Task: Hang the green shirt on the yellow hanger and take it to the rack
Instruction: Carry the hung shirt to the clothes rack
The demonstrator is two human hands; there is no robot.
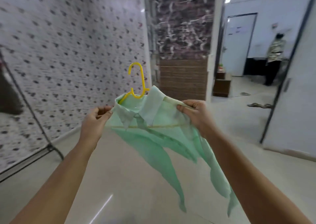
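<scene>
Green shirt [159, 129] draped on yellow hanger [138, 80], held in mid-air above floor [119, 181]. Hook upright above collar. Left hand [95, 119] pinched closed on left shoulder; right hand [196, 114] clenched on right shoulder. Rack [34, 114] at left, beside patterned wall [68, 44].
</scene>
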